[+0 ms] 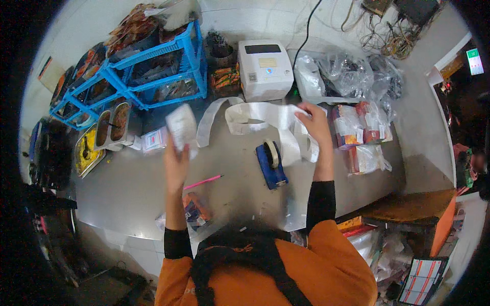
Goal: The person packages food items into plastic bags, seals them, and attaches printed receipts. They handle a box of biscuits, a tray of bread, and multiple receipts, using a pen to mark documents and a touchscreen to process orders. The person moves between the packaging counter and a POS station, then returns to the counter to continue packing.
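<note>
My left hand (177,163) holds a folded stack of white label paper (182,124) up over the left of the metal table. My right hand (314,121) pinches a long white label strip (255,111) between thumb and fingers. This strip loops across the table in front of the white label printer (265,70), and further curls hang below my right hand. Between my arms lies a blue tape dispenser (268,164) with a roll of tape. A pink pen (203,181) rests just right of my left wrist.
Blue plastic crates (164,85) hold packets at the back left, above metal trays (121,122) of food and a tray of yellow food (87,151). Bagged boxes (348,128) stand on the right, below a tray of plastic bags (346,76). A small packet (197,210) lies near the front edge.
</note>
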The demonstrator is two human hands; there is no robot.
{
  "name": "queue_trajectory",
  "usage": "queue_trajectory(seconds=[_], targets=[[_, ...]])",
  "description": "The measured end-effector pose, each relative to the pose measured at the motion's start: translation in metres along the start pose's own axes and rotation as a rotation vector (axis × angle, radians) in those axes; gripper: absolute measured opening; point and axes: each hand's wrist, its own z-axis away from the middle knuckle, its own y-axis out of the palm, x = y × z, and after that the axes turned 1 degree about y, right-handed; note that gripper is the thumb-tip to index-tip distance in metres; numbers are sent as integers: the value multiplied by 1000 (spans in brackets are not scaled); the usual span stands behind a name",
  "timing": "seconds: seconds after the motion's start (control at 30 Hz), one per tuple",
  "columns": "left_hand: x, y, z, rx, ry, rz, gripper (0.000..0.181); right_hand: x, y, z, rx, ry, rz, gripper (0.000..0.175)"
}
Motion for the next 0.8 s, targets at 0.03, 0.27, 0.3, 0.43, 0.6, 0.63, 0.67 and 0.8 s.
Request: queue_trajectory(seconds=[0.03,0.27,0.3,0.43,0.6,0.63,0.67,0.8], targets=[[-2,10,-5,216,-89,-151,58,17,7,-9,-75,-62,-42,21],[-50,60,0,241,-151,756,75,103,103,19,-40,-482,-159,28],[-55,62,1,282,-173,709,76,108,113,30,62,-559,-248,36],[-58,63,-3,251,-166,741,74,109,117,52,69,-397,-240,49],[-40,43,6,184,-242,840,66,74,77,67,363,-191,139,56],[-36,35,10,200,-218,831,64,65,73,71,395,-167,153,54],[-33,32,13,201,-193,820,62,56,73,74,428,-145,201,52],[-20,40,19,263,-151,327,48,36,81,88,410,-267,265,37]])
